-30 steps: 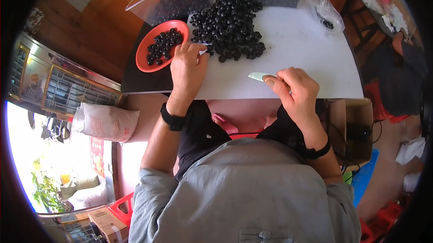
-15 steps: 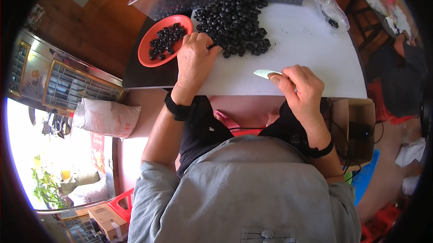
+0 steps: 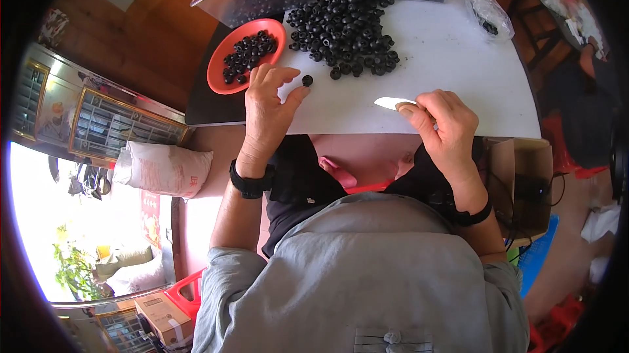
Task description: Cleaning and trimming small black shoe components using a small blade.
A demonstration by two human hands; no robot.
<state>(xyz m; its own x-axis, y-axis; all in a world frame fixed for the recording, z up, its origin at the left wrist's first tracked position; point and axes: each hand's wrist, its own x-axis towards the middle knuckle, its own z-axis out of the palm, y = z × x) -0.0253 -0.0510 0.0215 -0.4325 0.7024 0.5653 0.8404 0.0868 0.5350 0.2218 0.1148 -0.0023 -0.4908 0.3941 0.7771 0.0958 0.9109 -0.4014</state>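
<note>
The left hand [image 3: 268, 101], fingers released, is reaching for a lone black bead [image 3: 307, 80]; the right hand [image 3: 442, 124] is grasping a white blade [image 3: 393, 102], likely needing alignment next.

The left hand [image 3: 268, 101] lies palm down with fingers spread and loosely bent, its wrist wearing a dark band, while the right hand [image 3: 442, 124] is curled, thumb seemingly pressed toward the forefinger in a pinch, both forearms entering from below.
</note>
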